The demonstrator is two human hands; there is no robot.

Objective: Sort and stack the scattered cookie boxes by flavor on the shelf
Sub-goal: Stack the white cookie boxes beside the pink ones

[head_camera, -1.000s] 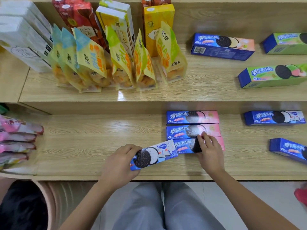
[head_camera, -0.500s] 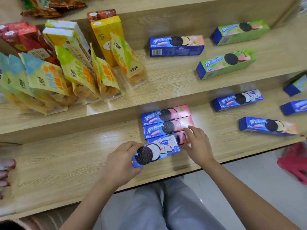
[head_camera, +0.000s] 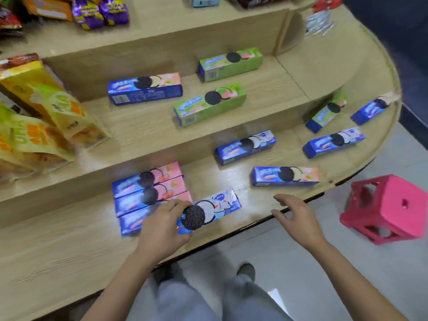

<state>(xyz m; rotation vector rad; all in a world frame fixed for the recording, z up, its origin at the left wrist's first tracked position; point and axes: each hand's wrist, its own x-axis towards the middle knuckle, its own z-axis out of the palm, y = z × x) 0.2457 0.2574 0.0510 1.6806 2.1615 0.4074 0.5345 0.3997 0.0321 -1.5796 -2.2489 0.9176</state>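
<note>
My shelf [head_camera: 69,239] looks like pale wood, smooth and a bit shiny. The cookie boxes [head_camera: 148,179] are glossy cardboard. The pink stool [head_camera: 393,205] looks plastic.

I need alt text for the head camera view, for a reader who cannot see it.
A person's left hand holds a blue-and-white cookie box beside three pink cookie boxes on a wooden shelf, while the open right hand reaches right. More blue and green boxes lie scattered on two tiers.

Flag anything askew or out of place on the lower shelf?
The blue-and-white box under the left hand lies tilted across the front of the pink boxes, which sit in a neat row. Other blue boxes further right, like this one, lie scattered at mixed angles. No damage shows.
</note>
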